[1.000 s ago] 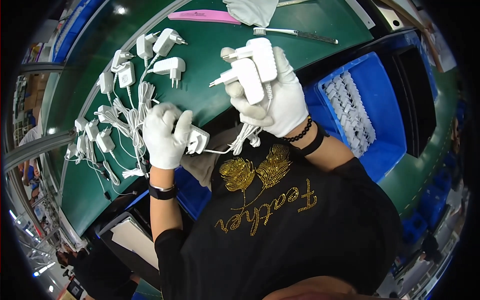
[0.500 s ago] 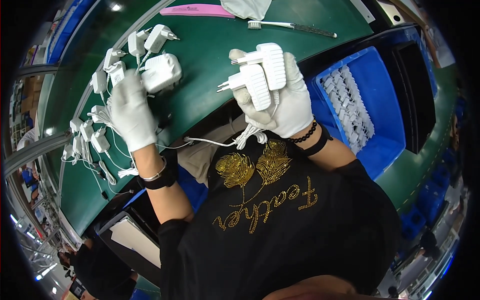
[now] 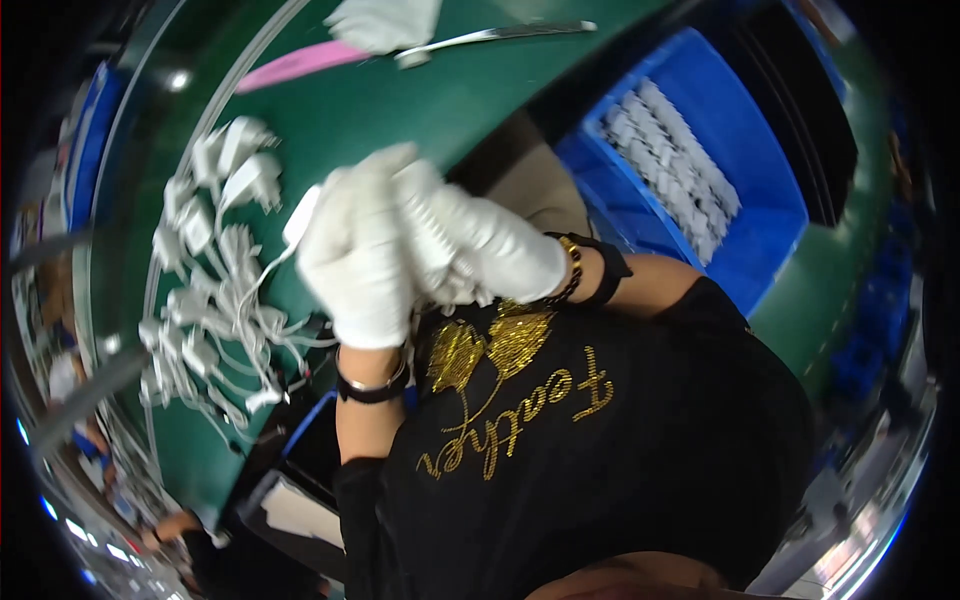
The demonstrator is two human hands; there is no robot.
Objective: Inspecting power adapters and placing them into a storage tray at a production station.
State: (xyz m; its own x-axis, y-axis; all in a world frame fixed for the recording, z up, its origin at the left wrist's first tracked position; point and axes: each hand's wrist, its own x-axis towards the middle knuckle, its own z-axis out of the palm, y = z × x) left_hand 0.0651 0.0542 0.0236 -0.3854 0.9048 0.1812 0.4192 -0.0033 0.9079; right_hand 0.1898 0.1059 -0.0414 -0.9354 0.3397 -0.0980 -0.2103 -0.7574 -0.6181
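Both of my hands wear white gloves and meet in front of my chest. My right hand (image 3: 500, 240) is closed around white plug-in power adapters, and the ribbed side of one adapter (image 3: 430, 235) shows between the gloves. Fingers curled, my left hand (image 3: 360, 250) presses against the same adapters from the left; its fingertips are blurred and partly hidden. Beside the left glove's outer edge a white rounded piece (image 3: 302, 216) with a thin cable is visible; I cannot tell whether it is held. Bundled white cable (image 3: 460, 290) bunches below the right hand.
Several white adapters with cables (image 3: 195, 225) lie along the green table's (image 3: 480, 110) left side. A pink strip (image 3: 300, 66), a white cloth (image 3: 385, 22) and a toothbrush (image 3: 500, 35) are at the far edge. A blue bin (image 3: 770, 225) at right holds rows of white parts.
My left hand has left the adapters on the table and come right, against my right hand. The right hand's adapters have turned and are mostly covered. The whole view has shifted.
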